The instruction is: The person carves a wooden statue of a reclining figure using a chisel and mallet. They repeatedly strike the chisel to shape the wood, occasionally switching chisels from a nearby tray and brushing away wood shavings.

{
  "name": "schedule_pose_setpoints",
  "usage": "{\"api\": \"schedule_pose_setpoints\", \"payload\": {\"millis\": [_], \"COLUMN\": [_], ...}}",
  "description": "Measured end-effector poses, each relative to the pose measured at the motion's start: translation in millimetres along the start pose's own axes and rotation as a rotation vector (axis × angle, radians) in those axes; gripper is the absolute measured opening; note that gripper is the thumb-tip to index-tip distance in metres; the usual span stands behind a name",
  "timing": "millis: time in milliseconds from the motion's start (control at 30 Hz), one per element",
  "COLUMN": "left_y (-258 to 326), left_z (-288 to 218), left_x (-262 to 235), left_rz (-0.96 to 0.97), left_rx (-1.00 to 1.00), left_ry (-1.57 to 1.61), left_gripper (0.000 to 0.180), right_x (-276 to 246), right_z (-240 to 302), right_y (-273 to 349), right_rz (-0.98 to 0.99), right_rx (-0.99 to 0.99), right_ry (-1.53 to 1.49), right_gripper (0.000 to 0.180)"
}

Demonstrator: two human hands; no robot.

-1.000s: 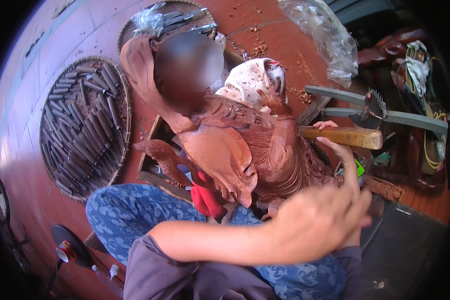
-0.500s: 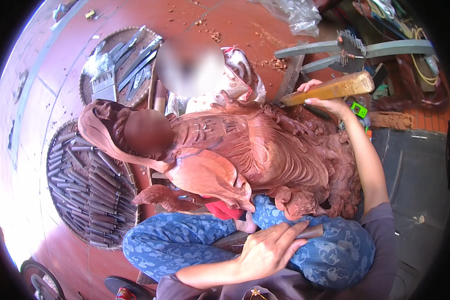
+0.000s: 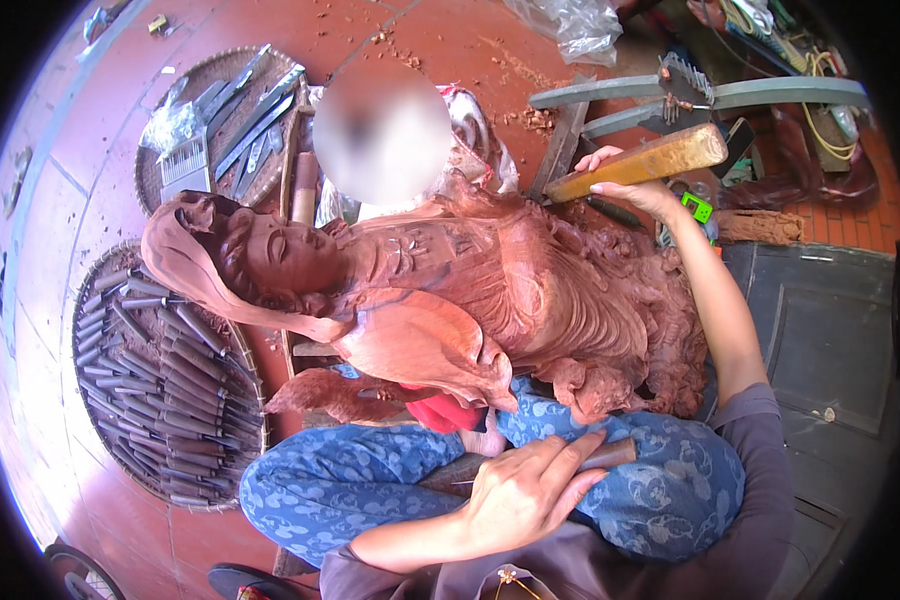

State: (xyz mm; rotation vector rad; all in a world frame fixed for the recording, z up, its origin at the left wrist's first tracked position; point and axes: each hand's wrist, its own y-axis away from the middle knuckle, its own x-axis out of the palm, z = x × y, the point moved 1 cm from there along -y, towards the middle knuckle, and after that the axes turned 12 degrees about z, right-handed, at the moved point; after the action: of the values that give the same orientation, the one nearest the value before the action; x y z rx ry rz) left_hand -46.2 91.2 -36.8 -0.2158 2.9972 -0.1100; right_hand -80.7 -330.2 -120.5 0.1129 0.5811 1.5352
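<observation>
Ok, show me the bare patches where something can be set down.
Mostly bare: the dark panel outside the right forearm, and the red floor just below the basket of wooden-handled tools. Crowded: that basket, the basket of blades, and the area beyond the right hand, around the grey bars.

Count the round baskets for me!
2. One round brown woven basket, holding flat grey metal blades, is at upper left; a second basket, holding slender tools with dark cylindrical handles, sits below it in the picture.
</observation>
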Motion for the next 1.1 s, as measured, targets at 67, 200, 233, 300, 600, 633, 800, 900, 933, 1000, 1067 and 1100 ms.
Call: {"api": "schedule_pose_setpoints", "payload": {"millis": [67, 200, 233, 300, 600, 633, 800, 900, 933, 1000, 1067, 1100], "left_y": [0, 3, 6, 7, -78, -87, -118, -132, -134, -135, -136, -136], "left_z": [-2, 7, 8, 11, -36, -38, -36, -33, -31, -27, -25, -23], "left_x": [-5, -20, -29, -36, -18, -16, -26, -32, -34, -34, -35, -36], "left_rz": [0.006, -0.214, -0.262, -0.433, -0.423, -0.483, -0.644, -0.765, -0.778, -0.733, -0.676, -0.641], "left_rx": [-0.005, 0.059, 0.073, 0.055, 0.334, 0.348, 0.319, 0.281, 0.256, 0.228, 0.209, 0.201], "left_ry": [-0.024, 0.036, -0.065, -0.126, -0.188, -0.180, -0.223, -0.278, -0.300, -0.275, -0.254, -0.249], "left_gripper": [0.040, 0.047, 0.044, 0.040, 0.045, 0.044, 0.041, 0.040, 0.037, 0.034, 0.031, 0.030], "right_x": [0, -4, -5, -6, -20, -18, -23, -20, -18, 10, 31, 33], "right_z": [0, -1, -1, 1, 3, 18, 105, 136, 141, 146, 151, 151], "right_y": [1, 3, 3, 0, 3, 2, 33, 57, 60, 60, 57, 58], "right_rz": [-0.011, -0.028, -0.027, -0.017, -0.040, -0.083, -0.305, -0.469, -0.507, -0.493, -0.504, -0.486], "right_rx": [0.012, 0.017, 0.014, 0.006, -0.284, -0.339, -0.668, -0.637, -0.628, -0.658, -0.687, -0.694], "right_ry": [-0.010, -0.028, -0.022, -0.006, 0.009, 0.059, 0.207, 0.461, 0.528, 0.421, 0.371, 0.379], "right_gripper": [0.023, 0.023, 0.023, 0.023, 0.026, 0.026, 0.023, 0.020, 0.020, 0.021, 0.022, 0.022]}}
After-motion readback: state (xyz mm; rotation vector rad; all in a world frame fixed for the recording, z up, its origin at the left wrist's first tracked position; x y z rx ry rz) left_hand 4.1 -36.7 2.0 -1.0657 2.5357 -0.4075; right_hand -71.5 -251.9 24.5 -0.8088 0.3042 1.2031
